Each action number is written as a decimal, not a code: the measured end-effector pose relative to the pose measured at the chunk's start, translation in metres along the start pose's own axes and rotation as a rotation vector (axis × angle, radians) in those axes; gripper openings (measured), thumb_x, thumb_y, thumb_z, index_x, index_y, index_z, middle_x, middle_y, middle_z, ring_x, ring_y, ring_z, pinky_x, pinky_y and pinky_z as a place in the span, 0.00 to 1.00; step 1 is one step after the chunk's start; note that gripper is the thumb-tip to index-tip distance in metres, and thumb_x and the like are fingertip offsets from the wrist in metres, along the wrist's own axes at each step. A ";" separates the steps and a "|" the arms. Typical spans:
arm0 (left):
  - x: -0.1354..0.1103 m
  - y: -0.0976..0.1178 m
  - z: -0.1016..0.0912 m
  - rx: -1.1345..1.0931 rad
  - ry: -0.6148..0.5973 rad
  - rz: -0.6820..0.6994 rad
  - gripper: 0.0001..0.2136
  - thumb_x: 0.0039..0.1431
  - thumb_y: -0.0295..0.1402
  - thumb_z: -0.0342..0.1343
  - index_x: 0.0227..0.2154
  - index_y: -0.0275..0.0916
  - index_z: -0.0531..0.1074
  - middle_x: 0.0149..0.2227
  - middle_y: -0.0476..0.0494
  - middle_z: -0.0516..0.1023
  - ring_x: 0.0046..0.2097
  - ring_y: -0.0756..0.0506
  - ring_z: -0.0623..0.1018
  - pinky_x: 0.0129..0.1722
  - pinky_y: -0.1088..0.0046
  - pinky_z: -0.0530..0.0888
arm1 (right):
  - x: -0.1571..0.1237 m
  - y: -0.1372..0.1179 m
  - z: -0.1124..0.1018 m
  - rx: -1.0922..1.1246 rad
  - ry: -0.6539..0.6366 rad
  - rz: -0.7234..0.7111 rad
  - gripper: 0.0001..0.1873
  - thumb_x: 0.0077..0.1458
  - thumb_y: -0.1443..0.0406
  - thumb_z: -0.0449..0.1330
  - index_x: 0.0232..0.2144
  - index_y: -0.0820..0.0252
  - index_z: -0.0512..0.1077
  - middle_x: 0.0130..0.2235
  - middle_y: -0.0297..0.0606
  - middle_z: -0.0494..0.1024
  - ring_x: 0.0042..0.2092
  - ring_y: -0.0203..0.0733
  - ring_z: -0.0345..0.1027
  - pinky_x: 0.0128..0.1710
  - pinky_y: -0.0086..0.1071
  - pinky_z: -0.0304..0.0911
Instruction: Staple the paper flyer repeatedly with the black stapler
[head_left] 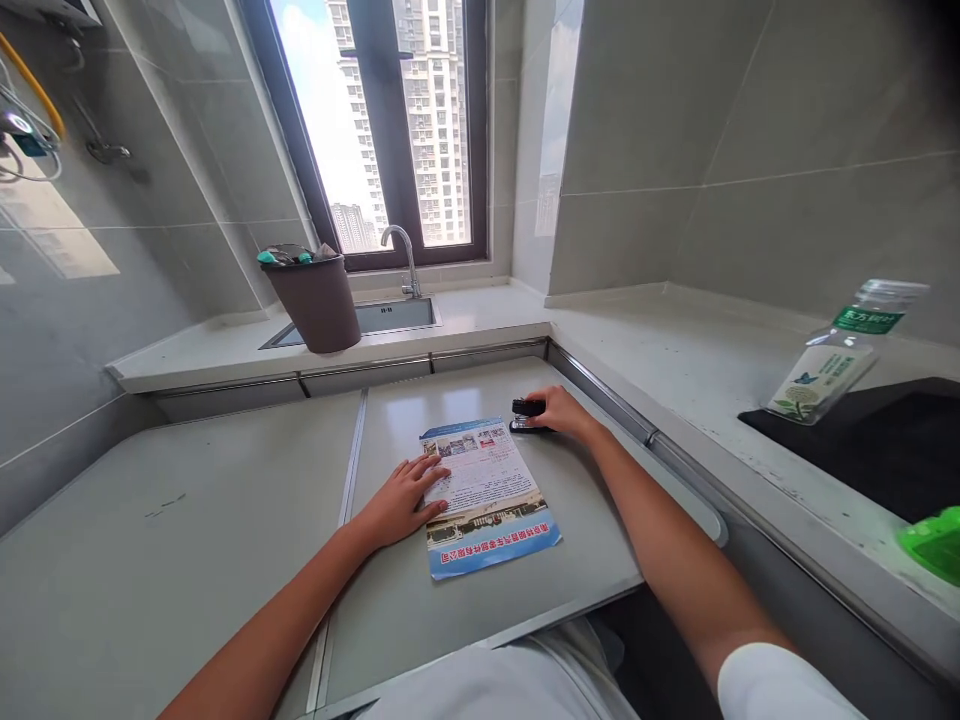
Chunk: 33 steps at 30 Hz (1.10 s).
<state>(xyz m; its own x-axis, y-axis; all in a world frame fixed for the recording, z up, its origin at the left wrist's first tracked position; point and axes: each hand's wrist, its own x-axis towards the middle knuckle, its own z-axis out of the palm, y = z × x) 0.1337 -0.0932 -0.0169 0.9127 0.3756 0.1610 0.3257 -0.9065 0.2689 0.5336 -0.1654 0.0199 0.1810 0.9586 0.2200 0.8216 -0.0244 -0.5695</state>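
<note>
A printed leaflet [491,490] with blue edges and small photos lies flat on the light folding table [600,540], its large lettering upside down to me. My left hand [409,498] rests on its left edge, fingers spread across the paper. Beyond the leaflet's upper right corner, my right hand [561,412] grips a black stapler [529,412] from its right end. The stapler's jaw end points left, close beside the paper. My right fingers partly hide its rear.
A brown bin [319,300] filled with rubbish stands by the sink [394,318] and tap [409,260] under the window. On the right counter are a clear bottle [832,360], a black mat [892,445] and a bright green object [934,545].
</note>
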 end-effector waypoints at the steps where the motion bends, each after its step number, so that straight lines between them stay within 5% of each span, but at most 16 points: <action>1: 0.000 -0.001 0.001 0.002 0.004 -0.007 0.25 0.70 0.49 0.52 0.67 0.51 0.64 0.72 0.40 0.61 0.71 0.34 0.61 0.71 0.44 0.57 | -0.001 0.001 -0.001 0.016 -0.060 0.007 0.19 0.43 0.59 0.72 0.39 0.61 0.83 0.34 0.36 0.82 0.36 0.44 0.73 0.34 0.30 0.61; 9: 0.000 -0.002 -0.003 0.004 0.026 -0.038 0.24 0.69 0.48 0.54 0.64 0.50 0.68 0.69 0.40 0.65 0.69 0.32 0.64 0.66 0.46 0.65 | -0.010 -0.009 -0.010 0.119 -0.461 -0.120 0.17 0.41 0.56 0.72 0.33 0.59 0.81 0.28 0.31 0.77 0.31 0.38 0.68 0.28 0.28 0.56; 14: 0.001 -0.005 0.000 0.031 0.097 -0.080 0.24 0.67 0.50 0.55 0.62 0.50 0.70 0.66 0.40 0.69 0.65 0.32 0.68 0.64 0.46 0.67 | -0.012 -0.008 -0.016 -0.007 -0.332 -0.007 0.19 0.38 0.56 0.74 0.33 0.60 0.81 0.28 0.34 0.77 0.28 0.39 0.67 0.26 0.29 0.54; 17: 0.001 -0.008 0.002 0.044 0.116 -0.112 0.24 0.67 0.50 0.55 0.62 0.50 0.70 0.66 0.40 0.69 0.65 0.32 0.68 0.63 0.46 0.68 | -0.012 -0.010 -0.015 -0.039 -0.367 0.007 0.18 0.40 0.57 0.73 0.34 0.59 0.81 0.28 0.33 0.77 0.29 0.39 0.67 0.26 0.30 0.54; 23: 0.002 -0.006 0.002 0.048 0.088 -0.146 0.24 0.67 0.51 0.54 0.62 0.48 0.70 0.66 0.38 0.68 0.66 0.30 0.67 0.63 0.43 0.67 | -0.015 -0.035 0.003 0.038 -0.528 -0.319 0.14 0.45 0.58 0.71 0.32 0.60 0.80 0.29 0.31 0.77 0.31 0.37 0.66 0.31 0.28 0.56; 29: 0.002 -0.006 0.000 0.033 0.110 -0.105 0.24 0.65 0.53 0.56 0.60 0.50 0.72 0.64 0.40 0.70 0.64 0.31 0.69 0.62 0.46 0.68 | -0.015 -0.043 0.011 -0.110 -0.356 -0.233 0.14 0.46 0.61 0.73 0.37 0.56 0.81 0.34 0.34 0.81 0.34 0.41 0.70 0.32 0.29 0.58; 33: 0.002 -0.006 0.001 0.038 0.108 -0.112 0.24 0.64 0.54 0.56 0.59 0.50 0.72 0.64 0.39 0.70 0.64 0.31 0.68 0.62 0.45 0.67 | -0.013 -0.036 0.010 -0.013 -0.285 -0.258 0.21 0.53 0.57 0.70 0.50 0.53 0.80 0.43 0.38 0.84 0.42 0.46 0.75 0.41 0.32 0.65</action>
<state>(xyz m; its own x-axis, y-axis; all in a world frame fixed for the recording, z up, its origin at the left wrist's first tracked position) 0.1334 -0.0874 -0.0189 0.8389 0.4917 0.2336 0.4352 -0.8635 0.2548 0.4958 -0.1739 0.0298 -0.1885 0.9741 0.1247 0.8278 0.2260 -0.5134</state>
